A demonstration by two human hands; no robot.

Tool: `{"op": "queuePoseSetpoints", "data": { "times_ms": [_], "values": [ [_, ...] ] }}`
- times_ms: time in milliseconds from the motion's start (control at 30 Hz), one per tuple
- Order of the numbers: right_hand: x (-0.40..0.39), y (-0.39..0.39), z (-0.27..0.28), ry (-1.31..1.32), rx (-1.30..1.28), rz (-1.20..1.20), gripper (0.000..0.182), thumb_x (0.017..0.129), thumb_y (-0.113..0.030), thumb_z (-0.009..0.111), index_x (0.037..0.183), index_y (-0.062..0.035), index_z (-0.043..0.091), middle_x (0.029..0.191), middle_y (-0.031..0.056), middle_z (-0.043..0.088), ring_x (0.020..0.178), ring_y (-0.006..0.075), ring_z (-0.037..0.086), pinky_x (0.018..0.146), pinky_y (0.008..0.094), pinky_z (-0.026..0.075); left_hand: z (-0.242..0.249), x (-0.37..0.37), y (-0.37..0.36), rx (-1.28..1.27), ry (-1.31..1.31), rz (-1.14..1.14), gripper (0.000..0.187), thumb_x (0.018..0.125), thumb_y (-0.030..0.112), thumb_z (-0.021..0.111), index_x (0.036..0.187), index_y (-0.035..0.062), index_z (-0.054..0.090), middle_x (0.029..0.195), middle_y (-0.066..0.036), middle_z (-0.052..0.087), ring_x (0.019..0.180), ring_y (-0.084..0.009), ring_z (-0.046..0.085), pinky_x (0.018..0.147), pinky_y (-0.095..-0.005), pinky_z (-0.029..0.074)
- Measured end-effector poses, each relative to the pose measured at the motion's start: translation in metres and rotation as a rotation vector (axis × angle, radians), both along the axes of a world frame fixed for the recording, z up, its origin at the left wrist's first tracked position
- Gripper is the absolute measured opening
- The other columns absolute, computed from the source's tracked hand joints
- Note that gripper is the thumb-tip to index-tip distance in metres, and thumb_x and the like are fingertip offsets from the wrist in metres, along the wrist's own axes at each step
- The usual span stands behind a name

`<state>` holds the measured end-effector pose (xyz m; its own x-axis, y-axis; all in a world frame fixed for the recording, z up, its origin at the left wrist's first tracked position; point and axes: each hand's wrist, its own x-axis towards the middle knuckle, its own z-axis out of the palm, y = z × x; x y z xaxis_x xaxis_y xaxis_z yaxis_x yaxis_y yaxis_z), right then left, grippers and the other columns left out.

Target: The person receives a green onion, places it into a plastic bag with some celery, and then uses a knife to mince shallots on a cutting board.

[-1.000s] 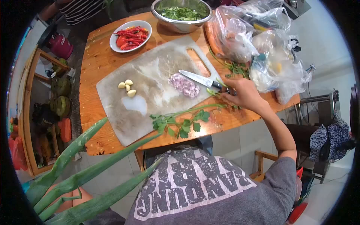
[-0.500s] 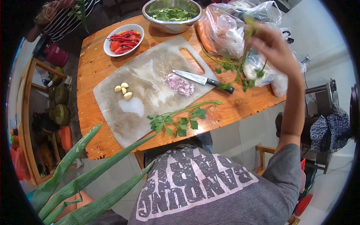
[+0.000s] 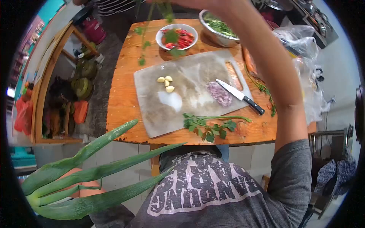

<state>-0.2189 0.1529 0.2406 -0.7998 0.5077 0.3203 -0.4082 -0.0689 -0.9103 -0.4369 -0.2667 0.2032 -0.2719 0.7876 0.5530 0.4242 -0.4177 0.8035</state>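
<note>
At the top edge my right hand (image 3: 194, 3), partly cut off, is closed on leafy celery sprigs (image 3: 144, 36) that hang over the far left of the table. In the lower left a leek (image 3: 95, 173) with long green leaves is held up in front of my left arm (image 3: 89, 190); the left hand's fingers are hidden. A celery stalk (image 3: 213, 127) lies along the near edge of the cutting board (image 3: 152, 110). On the board are several peeled garlic cloves (image 3: 167, 83), chopped shallots (image 3: 219, 94) and a knife (image 3: 237, 94), its black handle over the right edge.
Behind the board stand a white bowl of red chillies (image 3: 186, 38) and a steel bowl of cut greens (image 3: 220, 28). Plastic bags (image 3: 304, 68) and a carrot (image 3: 249, 62) are on the right. A person in a striped shirt (image 3: 116, 7) is beyond the table. A wooden shelf (image 3: 42, 102) stands left.
My right hand has carried the celery sprigs from beside the bags across to the far left. The view has turned, so the table sits further right. The leek remains held up.
</note>
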Motion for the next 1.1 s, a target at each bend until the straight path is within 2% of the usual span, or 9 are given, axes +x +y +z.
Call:
{"op": "queuePoseSetpoints", "data": {
  "times_ms": [167, 233, 367, 433, 600, 733, 867, 967, 1100],
  "values": [
    [-0.077, -0.049, -0.025, -0.090, -0.340, -0.119, 0.025, 0.106, -0.021, 0.037, 0.108, 0.0005, 0.050, 0.095, 0.0179, 0.058, 0.084, 0.0315, 0.060, 0.074, 0.0453, 0.057, 0.025, 0.002, -0.003, 0.060, 0.006, 0.021, 0.009, 0.101, 0.003, 0.059, 0.108, -0.0025, 0.059, 0.100, -0.011, 0.060, 0.087, -0.0192, 0.063, 0.080, -0.0273, 0.060],
    [-0.106, -0.030, -0.061, -0.033, -0.610, -0.108, 0.026, 0.105, -0.017, 0.047, 0.123, 0.0007, 0.047, 0.104, 0.0203, 0.062, 0.090, 0.0298, 0.066, 0.086, 0.0471, 0.060, 0.044, 0.002, -0.007, 0.110, 0.012, 0.024, 0.009, 0.101, 0.003, 0.059, 0.108, -0.0025, 0.059, 0.100, -0.011, 0.060, 0.087, -0.0191, 0.063, 0.080, -0.0273, 0.059],
    [-0.144, 0.041, -0.194, -0.327, -0.506, -0.241, 0.022, 0.102, -0.017, 0.049, 0.116, -0.0005, 0.052, 0.102, 0.0167, 0.060, 0.083, 0.0299, 0.063, 0.073, 0.0480, 0.059, 0.082, -0.009, -0.021, 0.282, 0.003, 0.009, 0.009, 0.101, 0.004, 0.059, 0.108, -0.0024, 0.059, 0.100, -0.011, 0.059, 0.087, -0.0191, 0.062, 0.081, -0.0274, 0.059],
    [-0.145, 0.057, -0.240, -0.411, -0.355, -0.277, 0.037, 0.101, -0.025, 0.048, 0.128, 0.0002, 0.052, 0.112, 0.0189, 0.061, 0.097, 0.0337, 0.063, 0.086, 0.0535, 0.055, 0.102, -0.013, -0.034, 0.358, 0.007, -0.006, 0.009, 0.101, 0.004, 0.059, 0.108, -0.0024, 0.058, 0.101, -0.011, 0.059, 0.087, -0.0190, 0.062, 0.081, -0.0274, 0.059],
    [-0.071, 0.025, -0.172, -0.680, 0.074, -0.214, 0.057, 0.101, -0.037, 0.051, 0.149, -0.0050, 0.048, 0.142, 0.0232, 0.056, 0.134, 0.0380, 0.050, 0.111, 0.0513, 0.041, 0.110, -0.016, -0.027, 0.411, -0.019, -0.093, 0.010, 0.102, 0.004, 0.058, 0.108, -0.0024, 0.058, 0.101, -0.011, 0.058, 0.088, -0.0189, 0.061, 0.081, -0.0275, 0.058],
    [0.055, -0.029, -0.057, -1.109, 0.831, 0.007, 0.053, 0.104, -0.048, 0.053, 0.132, -0.0050, 0.068, 0.108, 0.0130, 0.074, 0.101, 0.0194, 0.068, 0.094, 0.0328, 0.052, 0.089, 0.002, 0.020, 0.342, -0.083, -0.213, 0.010, 0.102, 0.005, 0.058, 0.109, -0.0024, 0.057, 0.101, -0.011, 0.058, 0.088, -0.0189, 0.061, 0.081, -0.0276, 0.058],
    [0.201, -0.095, -0.033, -0.692, 0.502, -0.017, 0.045, 0.104, -0.034, 0.063, 0.127, 0.0046, 0.068, 0.103, 0.0127, 0.075, 0.092, 0.0150, 0.072, 0.084, 0.0315, 0.058, 0.085, 0.040, 0.086, 0.351, -0.156, -0.450, 0.010, 0.102, 0.005, 0.058, 0.109, -0.0023, 0.057, 0.101, -0.010, 0.057, 0.088, -0.0188, 0.060, 0.082, -0.0276, 0.058],
    [0.258, -0.138, -0.017, -0.592, 0.478, -0.320, 0.056, 0.099, -0.036, 0.068, 0.141, 0.0002, 0.058, 0.120, 0.0132, 0.071, 0.109, 0.0189, 0.068, 0.098, 0.0349, 0.051, 0.093, 0.085, 0.144, 0.387, -0.214, -0.673, 0.010, 0.102, 0.006, 0.058, 0.109, -0.0023, 0.057, 0.101, -0.010, 0.057, 0.088, -0.0188, 0.060, 0.082, -0.0277, 0.057],
    [0.290, -0.182, 0.024, -0.521, 0.731, -0.757, 0.117, 0.078, -0.086, 0.059, 0.152, 0.0026, 0.043, 0.145, 0.0206, 0.056, 0.139, 0.0282, 0.051, 0.118, 0.0429, 0.032, 0.130, 0.182, 0.230, 0.393, -0.293, -0.994, 0.011, 0.103, 0.006, 0.058, 0.109, -0.0023, 0.056, 0.101, -0.010, 0.056, 0.089, -0.0187, 0.060, 0.082, -0.0278, 0.057]
  ]
}}
